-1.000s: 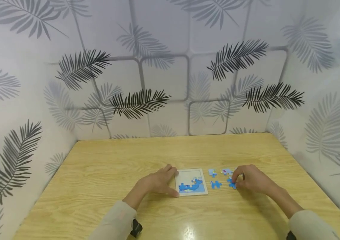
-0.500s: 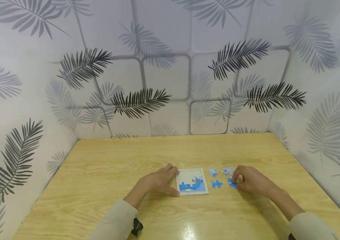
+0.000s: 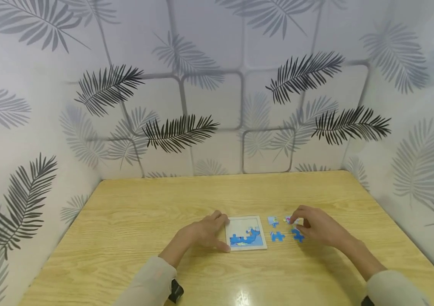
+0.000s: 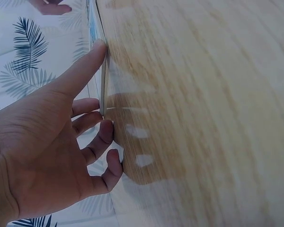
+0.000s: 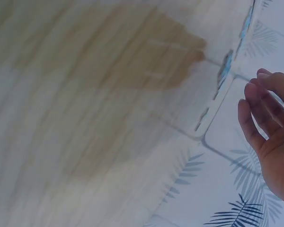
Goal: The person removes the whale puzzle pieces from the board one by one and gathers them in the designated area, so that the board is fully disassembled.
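A shallow white-rimmed puzzle board lies flat on the table, with a blue whale picture partly assembled in its lower half. My left hand holds its left side, the thumb at the near corner and fingers at the far corner. Right of the board are loose jigsaw pieces: two light blue ones at the back, one beside another, and two darker blue ones in front, one left of another. My right hand hovers over the right-hand pieces, fingers loosely bent, partly covering the back one.
The wooden table reaches back to a wall with a leaf pattern, which also stands along both sides. Light glares off the tabletop near the front. A black band shows at the left sleeve.
My right hand has lifted off the front right jigsaw piece and moved slightly back and left, over the back right piece. The front right piece shows more fully. My left hand stays put.
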Tool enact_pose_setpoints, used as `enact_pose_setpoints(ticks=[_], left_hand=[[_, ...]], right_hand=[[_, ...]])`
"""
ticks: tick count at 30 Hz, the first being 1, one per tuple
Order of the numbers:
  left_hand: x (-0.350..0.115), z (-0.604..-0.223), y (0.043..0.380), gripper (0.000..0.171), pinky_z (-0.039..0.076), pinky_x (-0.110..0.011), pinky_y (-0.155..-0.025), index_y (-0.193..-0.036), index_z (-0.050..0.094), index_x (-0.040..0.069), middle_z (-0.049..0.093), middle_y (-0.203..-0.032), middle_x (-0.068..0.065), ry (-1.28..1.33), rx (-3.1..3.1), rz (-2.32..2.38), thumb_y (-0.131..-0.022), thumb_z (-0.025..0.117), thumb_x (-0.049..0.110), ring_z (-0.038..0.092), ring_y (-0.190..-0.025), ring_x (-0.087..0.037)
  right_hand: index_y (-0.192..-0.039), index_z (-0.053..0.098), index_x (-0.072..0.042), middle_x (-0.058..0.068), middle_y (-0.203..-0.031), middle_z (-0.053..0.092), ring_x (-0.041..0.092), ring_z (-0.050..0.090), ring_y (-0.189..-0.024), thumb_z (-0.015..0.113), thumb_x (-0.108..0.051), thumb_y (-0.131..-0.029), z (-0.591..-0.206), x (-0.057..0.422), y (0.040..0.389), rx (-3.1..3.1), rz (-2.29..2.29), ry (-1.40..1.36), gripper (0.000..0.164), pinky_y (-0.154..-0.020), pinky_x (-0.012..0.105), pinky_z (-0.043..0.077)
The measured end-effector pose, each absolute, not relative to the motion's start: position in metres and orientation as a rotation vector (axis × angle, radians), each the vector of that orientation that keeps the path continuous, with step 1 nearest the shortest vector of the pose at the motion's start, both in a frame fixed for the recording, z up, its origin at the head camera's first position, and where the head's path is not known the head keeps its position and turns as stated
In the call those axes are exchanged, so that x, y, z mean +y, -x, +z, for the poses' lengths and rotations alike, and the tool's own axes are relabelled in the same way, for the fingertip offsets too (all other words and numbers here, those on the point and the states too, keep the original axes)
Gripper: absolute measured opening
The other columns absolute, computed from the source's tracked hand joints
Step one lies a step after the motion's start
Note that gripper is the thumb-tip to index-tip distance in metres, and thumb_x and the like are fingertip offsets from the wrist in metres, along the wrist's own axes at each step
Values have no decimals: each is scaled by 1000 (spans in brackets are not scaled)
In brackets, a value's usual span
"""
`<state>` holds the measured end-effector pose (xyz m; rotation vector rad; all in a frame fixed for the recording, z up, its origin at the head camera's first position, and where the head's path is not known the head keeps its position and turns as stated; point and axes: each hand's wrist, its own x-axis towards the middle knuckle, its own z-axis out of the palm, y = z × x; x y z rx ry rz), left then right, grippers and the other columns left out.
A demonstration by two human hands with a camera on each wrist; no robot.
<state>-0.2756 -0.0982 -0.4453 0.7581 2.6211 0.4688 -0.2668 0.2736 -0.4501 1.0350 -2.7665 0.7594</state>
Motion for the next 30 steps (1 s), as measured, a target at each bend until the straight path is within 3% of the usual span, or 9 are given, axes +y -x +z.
enact_pose_setpoints(ticks=[11,22,30], left_hand=[[-98,-446,276,79,45,-45,-110,-151,42,12,41,-144,-4,-764,2628,436,-90,81,45,48,-130,-24],[-99,-449,279,80,45,-44,-111,-151,42,12,41,-142,-3,-766,2630,428,-90,80,47,48,-130,-24],[-100,-453,281,82,45,-44,-111,-153,41,12,41,-145,-4,-797,2645,431,-90,79,49,48,-132,-24]], right_hand=[[-121,69,2,17,-115,70,3,52,-66,73,5,-92,-450,223,275,-2756,935,-1196,29,-61,24,51],[-127,68,1,17,-122,65,4,54,-72,75,-2,-93,-455,186,282,-2859,926,-1232,34,-69,24,52],[-118,75,-5,9,-112,68,22,65,-98,77,2,-90,-458,175,285,-2913,785,-1163,29,-83,36,57]])
